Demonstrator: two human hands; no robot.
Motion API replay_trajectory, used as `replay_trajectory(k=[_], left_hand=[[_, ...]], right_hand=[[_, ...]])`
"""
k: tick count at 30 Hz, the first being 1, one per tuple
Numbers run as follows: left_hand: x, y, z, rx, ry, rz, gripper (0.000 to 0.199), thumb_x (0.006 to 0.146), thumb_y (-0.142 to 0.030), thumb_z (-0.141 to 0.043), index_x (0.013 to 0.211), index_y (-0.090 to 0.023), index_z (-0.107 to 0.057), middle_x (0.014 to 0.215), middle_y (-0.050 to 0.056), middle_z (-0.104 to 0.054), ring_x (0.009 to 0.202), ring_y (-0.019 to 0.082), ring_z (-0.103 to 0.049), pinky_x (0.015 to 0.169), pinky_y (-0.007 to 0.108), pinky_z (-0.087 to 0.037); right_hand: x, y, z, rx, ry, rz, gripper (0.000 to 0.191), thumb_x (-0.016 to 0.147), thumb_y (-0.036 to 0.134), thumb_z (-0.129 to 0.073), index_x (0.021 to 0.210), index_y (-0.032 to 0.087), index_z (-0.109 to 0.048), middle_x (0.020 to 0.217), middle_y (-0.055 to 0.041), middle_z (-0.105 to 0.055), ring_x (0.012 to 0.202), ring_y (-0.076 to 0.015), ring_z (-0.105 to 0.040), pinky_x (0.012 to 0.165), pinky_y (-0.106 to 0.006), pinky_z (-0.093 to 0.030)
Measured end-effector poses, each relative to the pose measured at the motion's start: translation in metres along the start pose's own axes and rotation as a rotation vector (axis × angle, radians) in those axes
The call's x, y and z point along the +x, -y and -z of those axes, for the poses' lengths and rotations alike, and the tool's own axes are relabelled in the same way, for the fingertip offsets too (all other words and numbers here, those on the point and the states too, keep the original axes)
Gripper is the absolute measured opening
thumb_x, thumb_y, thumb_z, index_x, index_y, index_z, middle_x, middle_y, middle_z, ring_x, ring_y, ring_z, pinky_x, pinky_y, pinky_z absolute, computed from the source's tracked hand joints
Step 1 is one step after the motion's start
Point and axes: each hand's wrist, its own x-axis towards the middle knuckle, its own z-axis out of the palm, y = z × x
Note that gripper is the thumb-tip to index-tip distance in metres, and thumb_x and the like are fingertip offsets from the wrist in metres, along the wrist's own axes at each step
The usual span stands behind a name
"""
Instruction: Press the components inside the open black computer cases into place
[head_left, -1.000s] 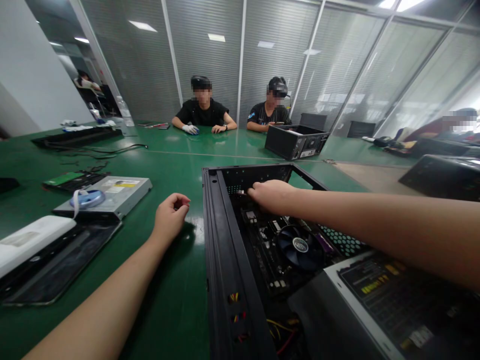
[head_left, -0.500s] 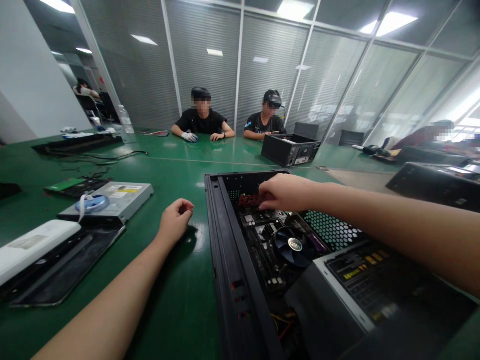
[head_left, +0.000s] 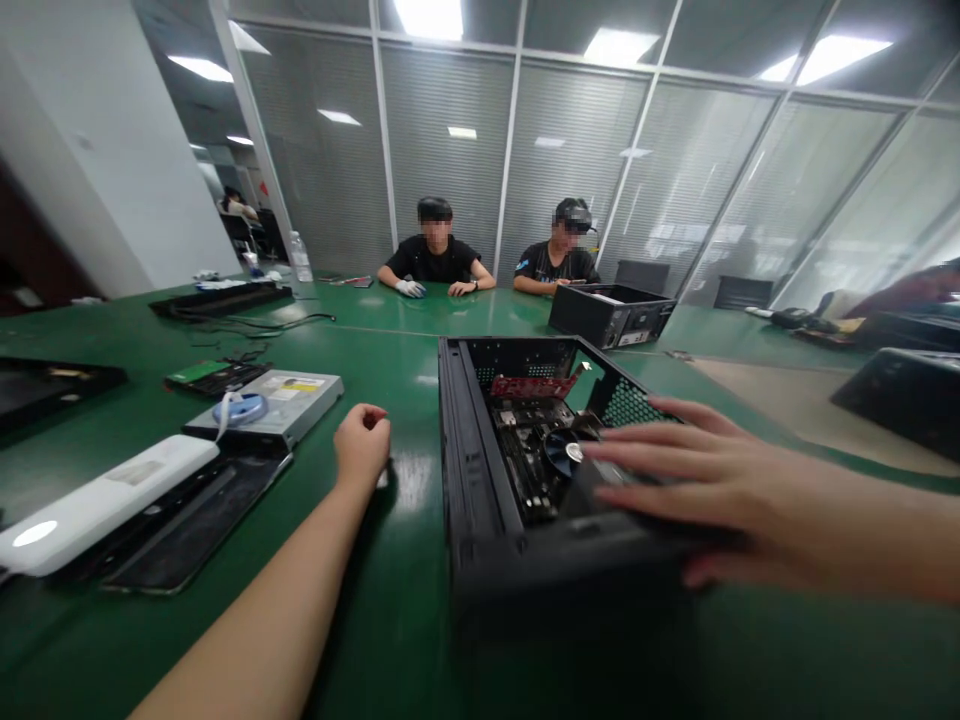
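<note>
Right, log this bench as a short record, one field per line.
Left hand: loosely curled, beside the case
Right hand: open, blurred, over the case's near end; contact unclear
Case: black, open-topped, on the green table
Inside case: red card at the far end, fan nearer
Left side: silver drive with a blue ring on it, white bar, black panel
Across table: two people, second case

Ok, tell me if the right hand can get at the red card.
Probably yes: the case is open above the red card and nothing visible covers it; the right hand is close by, fingers spread.
</note>
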Motion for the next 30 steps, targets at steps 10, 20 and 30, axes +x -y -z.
replay_trajectory(k=[10, 20, 30], left_hand=[[-0.018, -0.013, 0.011, 0.026, 0.112, -0.146, 0.009, 0.072, -0.023, -0.053, 0.078, -0.021, -0.059, 0.073, 0.0, -0.062, 0.069, 0.017, -0.058, 0.069, 0.029, -0.044], [-0.008, -0.013, 0.0, 0.017, 0.209, -0.197, 0.008, 0.072, -0.022, -0.052, 0.079, -0.021, -0.056, 0.073, 0.0, -0.06, 0.069, 0.017, -0.057, 0.068, 0.029, -0.043], [-0.012, -0.012, 0.001, 0.082, 0.242, -0.214, 0.007, 0.072, -0.022, -0.049, 0.078, -0.023, -0.053, 0.065, -0.003, -0.052, 0.063, 0.016, -0.052, 0.063, 0.027, -0.039]], right_hand=[[0.155, -0.022, -0.207, 0.183, -0.231, -0.955, 0.064, 0.087, 0.026, -0.06, 0.146, 0.018, -0.037, 0.16, -0.0214, -0.021, 0.134, -0.035, -0.037, 0.103, -0.054, -0.03], [0.128, -0.006, -0.182, 0.321, -0.078, -0.578, 0.043, 0.083, 0.032, -0.063, 0.125, 0.023, -0.055, 0.15, -0.0142, -0.043, 0.131, -0.0295, -0.044, 0.106, -0.053, -0.025], [0.001, 0.009, -0.152, 0.425, -0.18, -0.628, 0.029, 0.083, 0.03, -0.056, 0.112, 0.026, -0.061, 0.135, -0.0113, -0.059, 0.125, -0.0278, -0.053, 0.105, -0.053, -0.028]])
